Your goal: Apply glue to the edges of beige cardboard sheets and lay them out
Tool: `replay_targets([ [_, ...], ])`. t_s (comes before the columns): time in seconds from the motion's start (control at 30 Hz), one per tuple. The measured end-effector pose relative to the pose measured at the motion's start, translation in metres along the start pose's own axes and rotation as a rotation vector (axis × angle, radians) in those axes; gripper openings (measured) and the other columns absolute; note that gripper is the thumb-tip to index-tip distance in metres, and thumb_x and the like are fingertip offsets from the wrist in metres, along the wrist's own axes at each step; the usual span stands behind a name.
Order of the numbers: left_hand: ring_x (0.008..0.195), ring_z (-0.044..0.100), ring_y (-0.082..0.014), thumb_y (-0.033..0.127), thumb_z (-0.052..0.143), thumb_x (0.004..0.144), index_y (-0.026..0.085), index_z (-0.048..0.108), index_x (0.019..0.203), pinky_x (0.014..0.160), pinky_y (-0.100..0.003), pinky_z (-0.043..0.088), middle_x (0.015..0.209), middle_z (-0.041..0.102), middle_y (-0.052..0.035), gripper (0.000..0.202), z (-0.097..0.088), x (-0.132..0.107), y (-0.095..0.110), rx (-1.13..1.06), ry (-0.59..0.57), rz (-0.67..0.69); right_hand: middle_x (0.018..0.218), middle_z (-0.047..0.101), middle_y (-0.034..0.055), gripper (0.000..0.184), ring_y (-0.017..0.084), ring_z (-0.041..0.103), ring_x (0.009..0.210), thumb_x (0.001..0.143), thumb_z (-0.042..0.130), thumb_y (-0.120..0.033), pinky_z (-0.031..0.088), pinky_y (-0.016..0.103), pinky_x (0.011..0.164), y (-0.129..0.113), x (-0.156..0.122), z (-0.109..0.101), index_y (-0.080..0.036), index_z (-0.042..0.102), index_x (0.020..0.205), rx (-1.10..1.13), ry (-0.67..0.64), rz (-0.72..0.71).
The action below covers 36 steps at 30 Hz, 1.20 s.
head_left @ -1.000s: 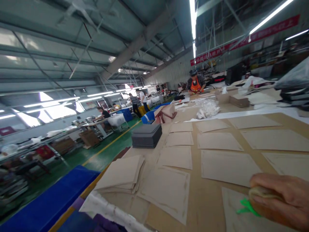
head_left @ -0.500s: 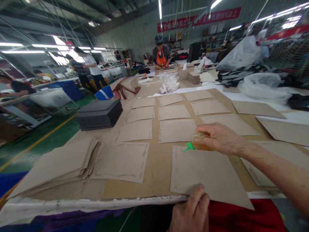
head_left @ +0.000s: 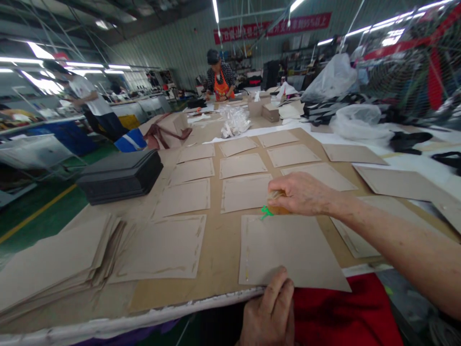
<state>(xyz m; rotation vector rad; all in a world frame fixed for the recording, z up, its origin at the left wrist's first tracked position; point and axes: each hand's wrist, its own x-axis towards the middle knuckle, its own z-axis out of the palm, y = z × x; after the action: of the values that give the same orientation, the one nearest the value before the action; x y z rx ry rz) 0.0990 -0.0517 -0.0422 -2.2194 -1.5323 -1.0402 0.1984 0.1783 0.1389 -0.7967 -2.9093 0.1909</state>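
Observation:
My right hand [head_left: 298, 192] is closed around a soft amber glue bottle [head_left: 278, 207] with a bright green piece at its tip. That tip is at the far edge of a grey-brown cardboard sheet [head_left: 288, 250], near its far left corner. My left hand [head_left: 268, 307] grips the near edge of the same sheet, fingers on top and thumb hidden below. A thin wet glue line [head_left: 247, 269] runs along the sheet's left side. To the left lies another sheet [head_left: 162, 247] with glue streaks along its edges.
Rows of similar sheets [head_left: 243, 165] cover the table. A fanned cardboard stack [head_left: 54, 259] lies front left, behind it a black stack [head_left: 120, 175]. Clear plastic bags [head_left: 234, 120] lie farther back. A co-worker in an orange apron [head_left: 221, 84] stands at the far end; a fan [head_left: 425, 67] is at right.
The view has swung to the right, so everything appears farther left. Both hands keep their holds, and the bottle tip stays at the sheet's far edge.

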Motion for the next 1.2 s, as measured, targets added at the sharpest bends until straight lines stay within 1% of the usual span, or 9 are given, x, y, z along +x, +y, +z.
replay_targets([
  [0.07, 0.115, 0.069, -0.0188, 0.015, 0.048, 0.096, 0.006, 0.062, 0.125, 0.078, -0.020, 0.061, 0.130, 0.068, -0.0172, 0.034, 0.000, 0.000, -0.001, 0.002, -0.030, 0.020, 0.077, 0.065, 0.0012, 0.024, 0.018, 0.055, 0.073, 0.093, 0.059, -0.036, 0.023, 0.030, 0.060, -0.002, 0.000, -0.001, -0.021, 0.055, 0.076, -0.007, -0.004, -0.006],
  [0.13, 0.115, 0.069, -0.0195, 0.015, 0.047, 0.095, 0.006, 0.062, 0.125, 0.080, -0.020, 0.061, 0.130, 0.068, -0.0174, 0.035, 0.000, -0.001, -0.002, 0.005, -0.007, 0.028, 0.079, 0.065, 0.0013, 0.023, 0.018, 0.055, 0.074, 0.092, 0.059, -0.036, 0.023, 0.030, 0.059, -0.001, -0.002, -0.003, -0.021, 0.054, 0.076, -0.016, -0.019, -0.008],
  [0.3, 0.119, 0.066, -0.0203, 0.014, 0.047, 0.095, 0.006, 0.061, 0.127, 0.081, -0.020, 0.061, 0.129, 0.068, -0.0177, 0.036, 0.002, -0.001, -0.003, -0.021, 0.020, 0.032, 0.068, 0.059, 0.0021, 0.025, 0.019, 0.052, 0.067, 0.090, 0.059, -0.037, 0.022, 0.030, 0.058, 0.010, -0.015, -0.013, -0.021, 0.052, 0.071, -0.057, -0.063, 0.050],
  [0.47, 0.119, 0.066, -0.0202, 0.012, 0.048, 0.095, 0.007, 0.060, 0.129, 0.079, -0.020, 0.061, 0.130, 0.068, -0.0176, 0.036, -0.001, -0.001, -0.002, -0.027, -0.023, 0.003, 0.079, 0.065, 0.0023, 0.020, 0.019, 0.055, 0.072, 0.091, 0.058, -0.037, 0.023, 0.030, 0.059, 0.005, -0.015, -0.010, -0.021, 0.056, 0.078, -0.055, -0.044, 0.047],
  [0.53, 0.119, 0.067, -0.0204, 0.013, 0.049, 0.096, 0.007, 0.060, 0.129, 0.079, -0.020, 0.061, 0.130, 0.068, -0.0180, 0.035, -0.002, -0.001, -0.002, -0.025, -0.023, 0.005, 0.079, 0.065, 0.0018, 0.021, 0.019, 0.055, 0.072, 0.092, 0.057, -0.037, 0.023, 0.030, 0.059, 0.004, -0.015, -0.008, -0.022, 0.056, 0.078, -0.049, -0.043, 0.057],
  [0.8, 0.120, 0.066, -0.0191, 0.012, 0.048, 0.097, 0.008, 0.061, 0.127, 0.081, -0.020, 0.060, 0.130, 0.068, -0.0172, 0.033, -0.002, 0.001, -0.002, -0.038, -0.043, 0.001, 0.064, 0.057, 0.0004, 0.024, 0.019, 0.052, 0.064, 0.089, 0.059, -0.040, 0.023, 0.030, 0.057, 0.042, -0.051, -0.022, -0.022, 0.058, 0.073, -0.060, -0.094, 0.210],
  [0.93, 0.122, 0.065, -0.0204, 0.011, 0.048, 0.097, 0.007, 0.061, 0.126, 0.087, -0.021, 0.059, 0.130, 0.068, -0.0179, 0.032, -0.004, 0.002, -0.002, -0.036, -0.060, 0.003, 0.070, 0.061, 0.0014, 0.023, 0.020, 0.054, 0.069, 0.090, 0.058, -0.040, 0.024, 0.030, 0.058, 0.034, -0.051, -0.019, -0.022, 0.060, 0.076, -0.047, -0.078, 0.199],
  [1.07, 0.120, 0.066, -0.0208, 0.010, 0.049, 0.096, 0.007, 0.060, 0.127, 0.085, -0.021, 0.060, 0.129, 0.068, -0.0184, 0.033, -0.005, 0.002, -0.002, -0.021, -0.058, 0.007, 0.079, 0.066, 0.0017, 0.020, 0.020, 0.056, 0.077, 0.091, 0.059, -0.040, 0.026, 0.029, 0.061, 0.023, -0.041, -0.012, -0.023, 0.064, 0.084, -0.016, -0.059, 0.156],
  [1.2, 0.119, 0.067, -0.0208, 0.011, 0.051, 0.096, 0.006, 0.060, 0.128, 0.083, -0.021, 0.061, 0.130, 0.067, -0.0187, 0.034, -0.004, 0.000, -0.004, -0.012, -0.068, 0.015, 0.068, 0.059, 0.0000, 0.022, 0.019, 0.053, 0.069, 0.090, 0.059, -0.041, 0.026, 0.029, 0.059, 0.039, -0.054, -0.016, -0.023, 0.062, 0.077, -0.012, -0.070, 0.237],
])
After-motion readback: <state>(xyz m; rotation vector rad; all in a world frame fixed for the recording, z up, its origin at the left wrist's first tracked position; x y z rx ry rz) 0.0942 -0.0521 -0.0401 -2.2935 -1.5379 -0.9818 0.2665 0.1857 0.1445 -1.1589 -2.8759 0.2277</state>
